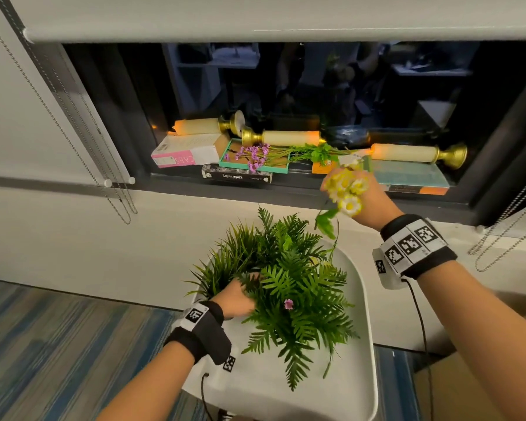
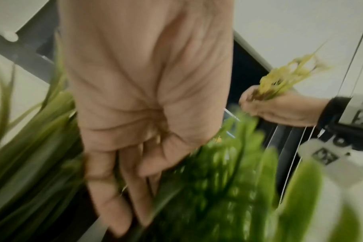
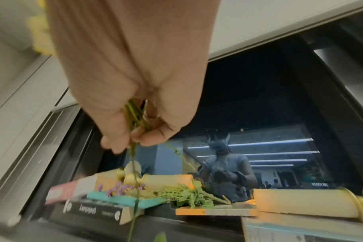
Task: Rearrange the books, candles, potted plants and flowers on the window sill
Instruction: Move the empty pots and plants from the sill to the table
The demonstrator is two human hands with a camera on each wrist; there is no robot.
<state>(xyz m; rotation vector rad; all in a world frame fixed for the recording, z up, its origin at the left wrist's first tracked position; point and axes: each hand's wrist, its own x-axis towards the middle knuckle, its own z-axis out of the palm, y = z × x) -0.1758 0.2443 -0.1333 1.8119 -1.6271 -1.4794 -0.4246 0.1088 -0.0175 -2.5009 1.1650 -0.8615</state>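
right hand [image 1: 366,197] pinches the daisy sprig [image 1: 346,189] at centre right; it looks light and floppy, best held low on its stems. left hand [image 1: 236,299], fingers straight, probes the ferns [image 1: 292,284] at lower centre.

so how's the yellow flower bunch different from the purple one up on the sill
The yellow flower bunch is gripped in the right hand just in front of the sill; the purple flower bunch lies flat across the teal book, untouched. The yellow one's blooms are daisy-like with white petals; the purple one's are small and clustered. Both have thin green stems.
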